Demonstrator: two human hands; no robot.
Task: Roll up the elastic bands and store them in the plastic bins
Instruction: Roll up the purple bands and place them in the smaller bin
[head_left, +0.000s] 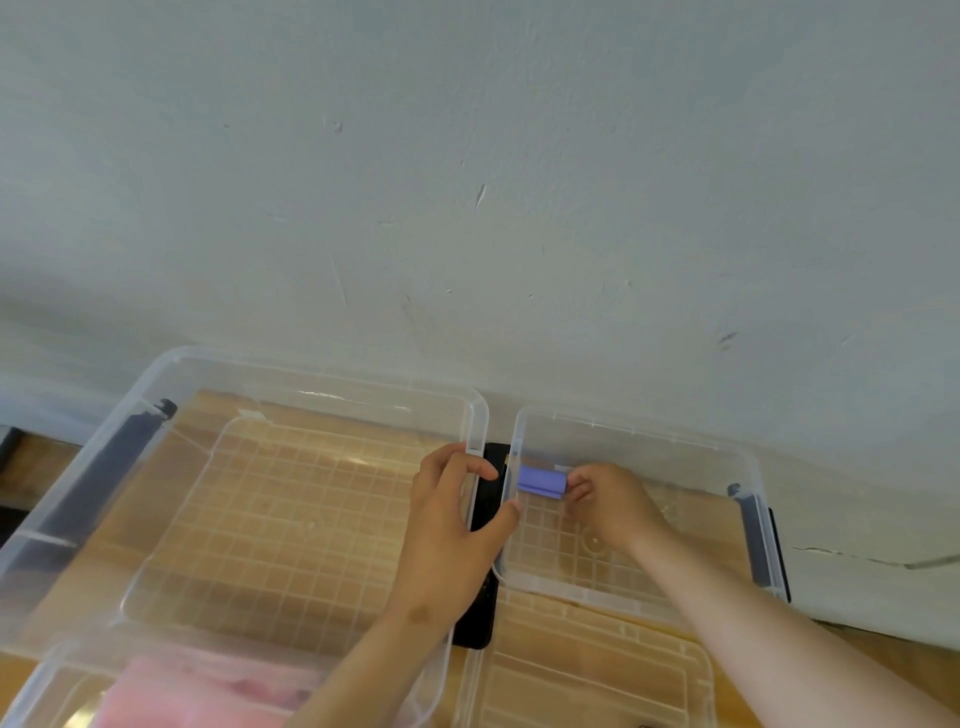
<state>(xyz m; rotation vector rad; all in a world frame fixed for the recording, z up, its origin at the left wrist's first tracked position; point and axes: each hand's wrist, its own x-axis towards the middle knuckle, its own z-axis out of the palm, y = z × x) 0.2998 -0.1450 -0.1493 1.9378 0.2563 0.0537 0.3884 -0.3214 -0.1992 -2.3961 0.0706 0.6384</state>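
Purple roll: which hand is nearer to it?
Right. The right hand pinches the roll at its right end inside the small bin; the left hand is just left of it, not touching.

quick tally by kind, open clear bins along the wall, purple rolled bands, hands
open clear bins: 2, the large bin and the small bin
purple rolled band: 1
hands: 2, the left hand and the right hand
total: 5
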